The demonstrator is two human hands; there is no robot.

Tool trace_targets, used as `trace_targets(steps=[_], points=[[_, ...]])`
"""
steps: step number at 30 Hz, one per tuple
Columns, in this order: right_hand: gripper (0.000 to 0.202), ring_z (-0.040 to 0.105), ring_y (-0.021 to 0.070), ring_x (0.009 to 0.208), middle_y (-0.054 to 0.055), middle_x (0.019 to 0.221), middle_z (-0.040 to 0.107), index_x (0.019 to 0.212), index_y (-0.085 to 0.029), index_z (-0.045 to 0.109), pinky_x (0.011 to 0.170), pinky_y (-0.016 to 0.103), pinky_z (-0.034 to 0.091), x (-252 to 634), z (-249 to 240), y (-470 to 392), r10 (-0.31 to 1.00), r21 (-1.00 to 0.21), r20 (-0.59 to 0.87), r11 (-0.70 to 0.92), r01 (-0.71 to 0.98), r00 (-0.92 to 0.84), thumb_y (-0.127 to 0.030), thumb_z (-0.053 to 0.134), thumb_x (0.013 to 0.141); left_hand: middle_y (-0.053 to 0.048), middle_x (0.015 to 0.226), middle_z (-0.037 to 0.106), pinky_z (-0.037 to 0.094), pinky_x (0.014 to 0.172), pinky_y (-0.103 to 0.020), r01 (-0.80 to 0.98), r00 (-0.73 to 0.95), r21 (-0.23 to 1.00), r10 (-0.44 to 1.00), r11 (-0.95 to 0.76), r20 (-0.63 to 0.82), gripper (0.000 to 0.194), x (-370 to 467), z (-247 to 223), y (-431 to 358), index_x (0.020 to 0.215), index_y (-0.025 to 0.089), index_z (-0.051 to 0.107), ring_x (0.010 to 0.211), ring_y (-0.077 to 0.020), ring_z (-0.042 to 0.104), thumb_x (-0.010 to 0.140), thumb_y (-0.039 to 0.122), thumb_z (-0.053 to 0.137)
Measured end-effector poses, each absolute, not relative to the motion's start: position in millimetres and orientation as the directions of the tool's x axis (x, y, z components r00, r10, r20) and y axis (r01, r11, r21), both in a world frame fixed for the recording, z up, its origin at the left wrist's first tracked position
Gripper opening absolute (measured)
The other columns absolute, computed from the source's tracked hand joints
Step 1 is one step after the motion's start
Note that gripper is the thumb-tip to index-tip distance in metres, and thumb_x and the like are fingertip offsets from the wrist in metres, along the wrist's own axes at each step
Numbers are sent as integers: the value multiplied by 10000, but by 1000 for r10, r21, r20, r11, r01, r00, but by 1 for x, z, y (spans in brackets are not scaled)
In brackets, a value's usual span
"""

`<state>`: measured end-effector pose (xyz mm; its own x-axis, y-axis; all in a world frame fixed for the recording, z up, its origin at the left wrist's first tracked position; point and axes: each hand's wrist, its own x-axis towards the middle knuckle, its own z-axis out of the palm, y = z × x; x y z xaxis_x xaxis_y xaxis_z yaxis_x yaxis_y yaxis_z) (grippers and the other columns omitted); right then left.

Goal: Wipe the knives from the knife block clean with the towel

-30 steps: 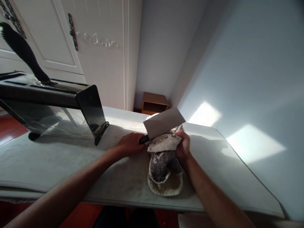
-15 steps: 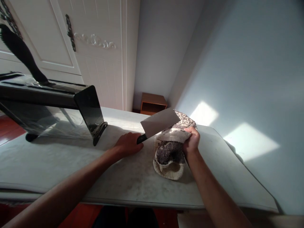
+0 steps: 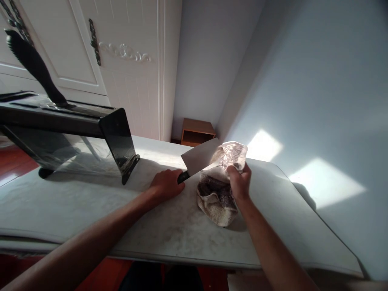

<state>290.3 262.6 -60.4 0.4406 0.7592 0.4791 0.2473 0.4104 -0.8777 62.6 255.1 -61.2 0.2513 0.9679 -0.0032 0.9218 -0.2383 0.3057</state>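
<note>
My left hand (image 3: 167, 184) is closed round the black handle of a cleaver (image 3: 198, 157), whose broad blade points up and to the right above the table. In my right hand (image 3: 241, 181) is a cream and dark brown cloth (image 3: 220, 206), gripped near its upper part. That upper part is folded over the far end of the blade and hides its edge there. The lower part of the cloth hangs in loose folds down to the tabletop.
A black knife block (image 3: 100, 125) with clear sides stands at the left of the pale-covered table (image 3: 163, 230), one black-handled tool (image 3: 38, 66) sticking up from it. Behind are a white cabinet (image 3: 130, 81) and a small brown wooden box (image 3: 198, 127). A wall (image 3: 318, 101) runs along the right.
My right hand has turned and shifted slightly, bringing the cloth's upper part over the blade's end, which was bare on this side before. My left hand keeps hold of the cleaver.
</note>
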Motion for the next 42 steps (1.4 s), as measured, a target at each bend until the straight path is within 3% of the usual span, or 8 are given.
trace_targets(steps=[3, 6, 10, 15, 22, 28, 39, 42], points=[[362, 610, 218, 971, 81, 1024, 677, 1060, -128, 667, 932, 380, 474, 284, -67, 260, 741, -647, 669, 537, 541, 64, -156, 533, 725, -81, 870, 696, 412, 638, -351, 925, 257, 293, 966, -243, -9, 233, 63, -62, 255, 870, 228, 613, 829, -300, 653, 740, 374, 486], [530, 443, 254, 1300, 132, 1341, 548, 1290, -87, 566, 1151, 443, 261, 280, -71, 259, 674, -370, 693, 637, 676, -256, -143, 509, 766, -80, 883, 701, 429, 647, -360, 924, 261, 293, 965, -246, -14, 230, 63, -62, 254, 881, 236, 614, 840, -310, 659, 737, 358, 484], [614, 325, 245, 1394, 84, 1449, 446, 1362, -99, 509, 1194, 440, 179, 270, -71, 256, 660, -137, 597, 645, 752, -457, -124, 511, 749, -91, 894, 708, 451, 660, -375, 924, 268, 286, 963, -252, -15, 249, 63, -62, 254, 898, 229, 620, 848, -324, 668, 737, 358, 481], [566, 317, 238, 1400, 51, 1465, 428, 1345, -129, 539, 1197, 403, 185, 251, -68, 246, 619, 22, 475, 702, 712, -625, -142, 517, 780, -115, 932, 716, 469, 677, -388, 921, 287, 280, 958, -272, -10, 314, 64, -61, 253, 969, 218, 639, 870, -339, 675, 745, 365, 474], [637, 167, 229, 1454, 55, 1546, 280, 1461, -134, 376, 1203, 418, 128, 246, -67, 249, 656, 69, 384, 681, 729, -650, -186, 487, 835, -124, 944, 715, 478, 695, -388, 922, 308, 247, 951, -298, -2, 330, 63, -61, 254, 1001, 216, 640, 866, -329, 677, 756, 370, 481], [784, 47, 247, 1471, 93, 1589, 96, 1515, -119, 230, 1193, 468, 76, 251, -64, 261, 737, -9, 307, 634, 773, -602, -219, 492, 783, -156, 961, 695, 479, 726, -414, 930, 337, 161, 942, -331, -9, 340, 63, -60, 251, 1034, 189, 629, 883, -337, 667, 794, 370, 468], [884, 71, 292, 1465, 170, 1576, 128, 1514, -51, 160, 1178, 520, 103, 266, -73, 286, 845, -151, 452, 389, 909, -286, -170, 474, 696, -154, 932, 695, 470, 729, -414, 936, 324, 149, 946, -319, -8, 336, 65, -58, 249, 1038, 195, 632, 868, -337, 663, 794, 366, 478], [866, 67, 280, 1466, 169, 1574, 140, 1506, -40, 184, 1181, 515, 96, 280, -72, 294, 861, -171, 435, 368, 914, -265, -166, 457, 693, -145, 936, 695, 470, 735, -411, 940, 313, 152, 950, -306, -21, 343, 65, -58, 249, 1047, 205, 636, 871, -328, 660, 794, 375, 477]])
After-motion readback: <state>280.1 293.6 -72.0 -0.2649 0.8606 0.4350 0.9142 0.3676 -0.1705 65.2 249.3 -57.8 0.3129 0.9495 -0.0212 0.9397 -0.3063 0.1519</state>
